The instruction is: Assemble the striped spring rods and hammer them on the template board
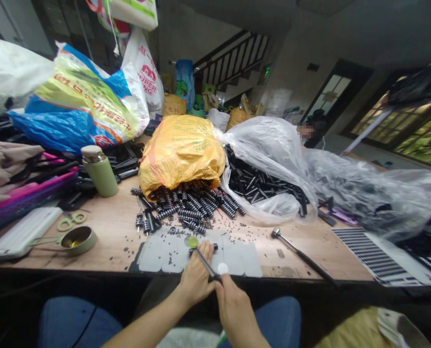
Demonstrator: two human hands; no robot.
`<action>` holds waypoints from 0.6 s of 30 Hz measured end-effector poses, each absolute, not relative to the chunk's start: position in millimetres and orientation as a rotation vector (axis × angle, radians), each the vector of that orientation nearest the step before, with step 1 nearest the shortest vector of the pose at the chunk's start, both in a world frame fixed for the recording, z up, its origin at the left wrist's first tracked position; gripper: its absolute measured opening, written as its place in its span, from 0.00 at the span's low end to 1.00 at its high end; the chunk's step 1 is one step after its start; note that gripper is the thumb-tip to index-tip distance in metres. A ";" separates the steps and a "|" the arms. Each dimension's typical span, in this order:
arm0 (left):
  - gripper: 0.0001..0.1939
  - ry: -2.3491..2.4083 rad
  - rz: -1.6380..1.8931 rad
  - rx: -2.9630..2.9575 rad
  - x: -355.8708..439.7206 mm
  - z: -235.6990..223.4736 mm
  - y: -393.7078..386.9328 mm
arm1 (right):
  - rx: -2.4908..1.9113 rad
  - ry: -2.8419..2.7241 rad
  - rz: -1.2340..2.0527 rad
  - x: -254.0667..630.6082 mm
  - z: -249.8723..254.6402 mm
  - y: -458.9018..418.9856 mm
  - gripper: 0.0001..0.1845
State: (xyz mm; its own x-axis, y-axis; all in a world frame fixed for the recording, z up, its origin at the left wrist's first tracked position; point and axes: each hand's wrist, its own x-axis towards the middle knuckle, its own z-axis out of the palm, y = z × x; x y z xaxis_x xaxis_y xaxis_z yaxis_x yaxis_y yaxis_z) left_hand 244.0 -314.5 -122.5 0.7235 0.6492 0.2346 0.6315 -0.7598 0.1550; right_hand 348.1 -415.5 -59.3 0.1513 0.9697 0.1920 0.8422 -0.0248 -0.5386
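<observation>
Head view, lower left: a green cup [90, 241] stands near the table's [108, 217] front edge, where a stray elbow might tip it. At centre, loose ringed black pieces [188, 203] could roll onto the grey mat [242, 253] if jostled. Lower centre, the left hand [197, 273] has its fingers around a black tube on that mat; the right hand [233, 302] grips a green-headed mallet [205, 261] slanting across them, so a skewed blow would likely catch fingers. Rightward, bare wood leaves room up to a hammer [298, 251], its handle reaching the front edge, easily knocked.
</observation>
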 end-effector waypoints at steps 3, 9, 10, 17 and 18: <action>0.34 1.035 0.471 2.842 244.5 -123.8 -306.0 | -1.997 -1.827 0.352 344.7 -77.0 -413.7 0.22; 0.16 1.221 0.447 2.686 250.7 -93.5 -308.8 | -2.139 -1.629 0.234 396.1 -67.0 -399.5 0.24; 0.15 1.227 0.429 2.695 248.5 -86.1 -307.3 | -2.189 -1.606 0.194 409.3 -67.2 -396.0 0.23; 0.16 1.835 0.266 2.609 194.8 -50.2 -200.5 | -2.354 -1.560 -0.139 479.4 -96.4 -369.0 0.17; 0.15 1.835 0.235 2.610 189.1 -50.1 -183.6 | -2.293 -1.567 -0.179 484.6 -95.9 -358.7 0.15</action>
